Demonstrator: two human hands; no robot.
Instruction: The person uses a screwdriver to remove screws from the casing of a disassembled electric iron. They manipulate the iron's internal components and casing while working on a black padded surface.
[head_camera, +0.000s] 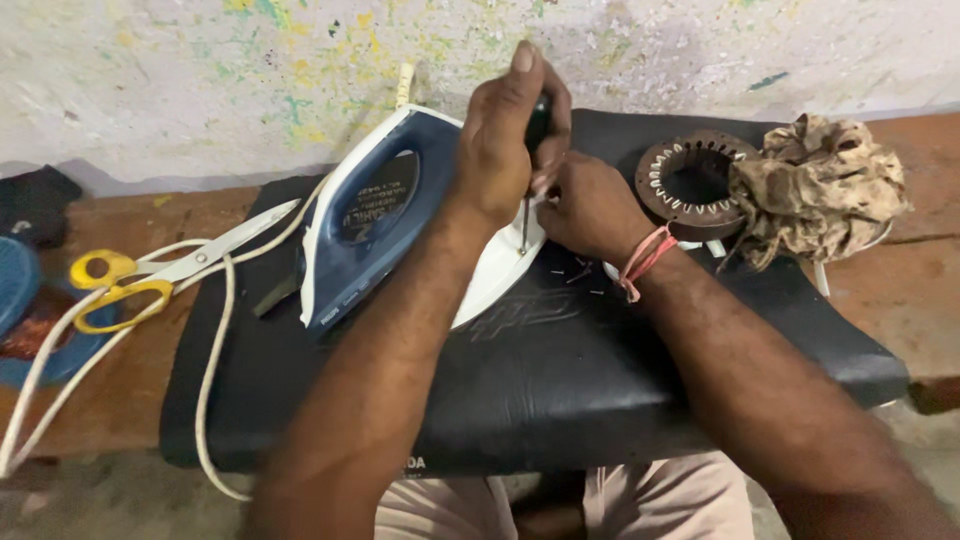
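Head cam, looking down at a black padded seat cushion (560, 380) laid across a reddish bench (900, 290) against a paint-flecked wall (200, 80).

L hand (505, 140): fingers closed round the dark handle of a screwdriver (530, 170), shaft pointing down, tip on the rear end of the iron. R hand (590, 205): fingers curled together just beside the tip, pressed to the iron's back end; can't tell if it pinches anything small. Red/pink thread band (642, 262) on R wrist.

Iron (385, 215): blue and white steam iron lying on its side on the cushion, white base edge facing the person, heel under both hands. Its white cord (215, 330) runs off to the left w/ loops over the bench edge.

Few small dark bits (575, 272) scattered on the cushion near the R wrist, too small to ID.

Scissors (150, 275), yellow handles, blades closed, lie left of the iron, partly on the cushion, over the cord.

Round metal stator core (692, 185) w/ slotted inner ring sits behind the R hand; centre hollow, nothing in it. Crumpled camo-pattern cloth (820, 185) touches its right side.

Far left: blue round object (18, 285), cut off by frame; dark cloth (35, 200) behind it.
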